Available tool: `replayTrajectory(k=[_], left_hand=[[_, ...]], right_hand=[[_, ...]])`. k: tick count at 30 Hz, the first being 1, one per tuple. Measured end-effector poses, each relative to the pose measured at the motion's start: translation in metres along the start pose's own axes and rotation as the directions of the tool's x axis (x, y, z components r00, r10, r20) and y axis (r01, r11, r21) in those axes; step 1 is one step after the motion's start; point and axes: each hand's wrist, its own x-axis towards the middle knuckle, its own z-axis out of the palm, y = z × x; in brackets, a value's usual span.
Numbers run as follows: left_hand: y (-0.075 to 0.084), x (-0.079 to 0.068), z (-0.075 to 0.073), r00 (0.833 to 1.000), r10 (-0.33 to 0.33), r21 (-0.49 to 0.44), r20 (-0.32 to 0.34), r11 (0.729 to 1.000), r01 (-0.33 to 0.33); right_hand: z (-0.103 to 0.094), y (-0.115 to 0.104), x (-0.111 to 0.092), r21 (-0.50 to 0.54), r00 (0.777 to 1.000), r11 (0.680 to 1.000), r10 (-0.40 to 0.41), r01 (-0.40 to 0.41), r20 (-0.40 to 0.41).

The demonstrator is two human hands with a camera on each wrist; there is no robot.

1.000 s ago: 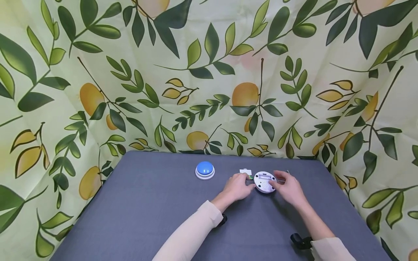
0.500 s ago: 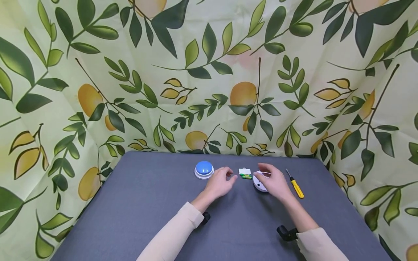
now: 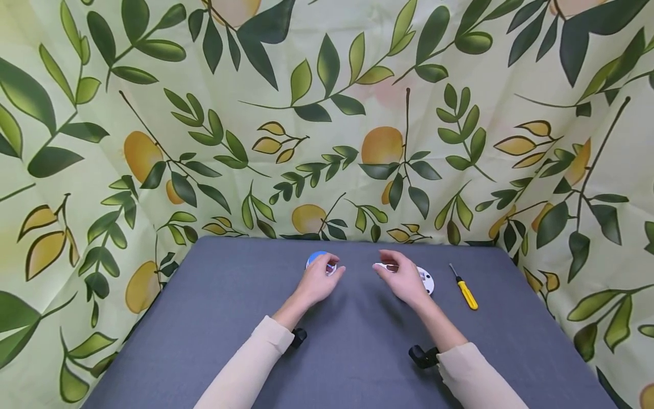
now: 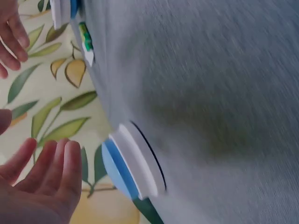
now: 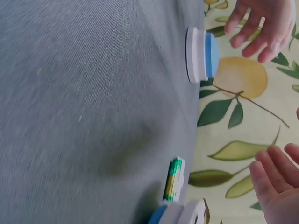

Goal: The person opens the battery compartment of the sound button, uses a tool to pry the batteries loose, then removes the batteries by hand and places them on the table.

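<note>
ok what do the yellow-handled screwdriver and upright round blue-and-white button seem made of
Yellow screwdriver: handle probably smooth plastic, evenly bright yellow; shaft likely metal, thin and grey. Upright round blue-and-white button: probably smooth moulded plastic, with a stepped white rim.

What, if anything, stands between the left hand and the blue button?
Nothing visible: the left wrist view shows open space between the left hand and the blue button. The screwdriver lies aside, past the right hand.
</note>
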Motion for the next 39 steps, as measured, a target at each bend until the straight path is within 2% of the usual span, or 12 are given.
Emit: replayTrajectory(k=[4,9,15,18,23,28,35,39], left_hand=[[-0.011,-0.001,-0.011,1.000,-0.014,-0.050,-0.002,0.999,0.014],[-0.024,-0.005,-0.021,0.998,-0.038,-0.102,-0.047,0.994,0.033],[-0.037,-0.005,-0.028,0.994,-0.023,-0.109,-0.104,0.994,0.012],[-0.044,-0.005,-0.033,0.993,-0.041,-0.103,-0.115,0.994,0.029],[-0.057,-0.004,-0.038,0.990,-0.083,-0.105,-0.115,0.992,0.071],[-0.066,0.001,-0.041,0.986,-0.131,-0.165,-0.106,0.980,0.113],[-0.072,0.009,-0.035,0.979,-0.202,-0.203,-0.036,0.960,0.191],[-0.074,0.011,-0.030,0.976,-0.218,-0.198,-0.014,0.957,0.211]], right_hand=[[0.017,-0.002,0.008,0.029,1.000,0.999,-0.025,0.025,0.005],[0.039,-0.004,0.014,0.038,0.998,0.999,-0.033,0.031,0.049],[0.060,-0.007,0.023,0.032,0.996,0.999,-0.022,0.019,0.087],[0.071,-0.009,0.028,0.027,0.995,0.999,-0.025,0.023,0.096],[0.086,-0.011,0.036,0.005,0.992,1.000,-0.008,0.008,0.124],[0.096,-0.013,0.044,-0.006,0.991,1.000,0.008,-0.007,0.134],[0.104,-0.006,0.050,0.006,0.988,0.998,0.054,-0.056,0.145],[0.109,0.002,0.051,0.009,0.985,0.996,0.087,-0.089,0.151]])
